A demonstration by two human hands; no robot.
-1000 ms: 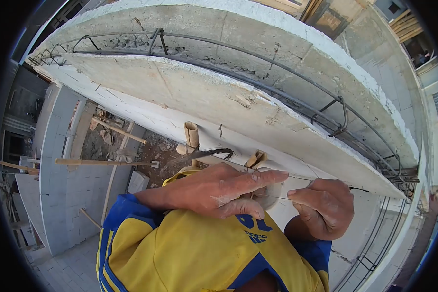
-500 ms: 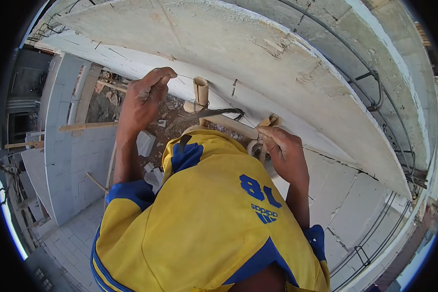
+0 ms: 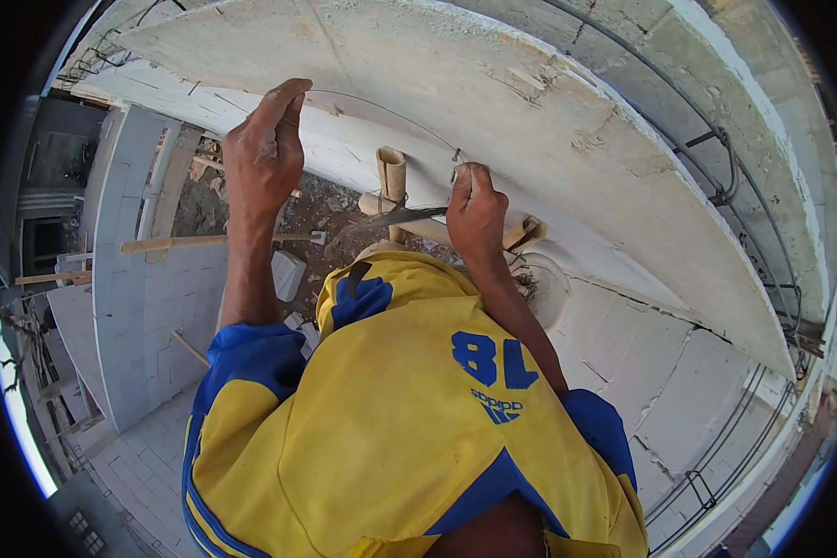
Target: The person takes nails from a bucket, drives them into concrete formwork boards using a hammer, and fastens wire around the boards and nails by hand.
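A thin wire (image 3: 391,109) runs in a bowed line from the pinched fingers of my left hand (image 3: 266,139) to a nail (image 3: 457,154) in the pale board (image 3: 391,56). Thumb and forefinger of my right hand (image 3: 477,209) are pinched together right below that nail, at the wire's other end. Behind the right hand, a dark bundle of thin wires (image 3: 391,219) stretches leftward, overlapping the bamboo. An upright bamboo piece (image 3: 391,175) is lashed to a horizontal bamboo pole near the middle. Another hollow bamboo end (image 3: 527,231) shows just right of my right wrist.
A white block wall (image 3: 135,251) stands at left, with a bamboo pole (image 3: 172,245) jutting across it. Rubble and a white block piece (image 3: 287,274) lie far below. Steel reinforcing bars (image 3: 660,93) run along the concrete at upper right. More pale blocks (image 3: 660,372) are at lower right.
My right hand has moved up and left from beside the bamboo end to the nail. My left hand has risen and shifted left, and the wire now bows up across the board.
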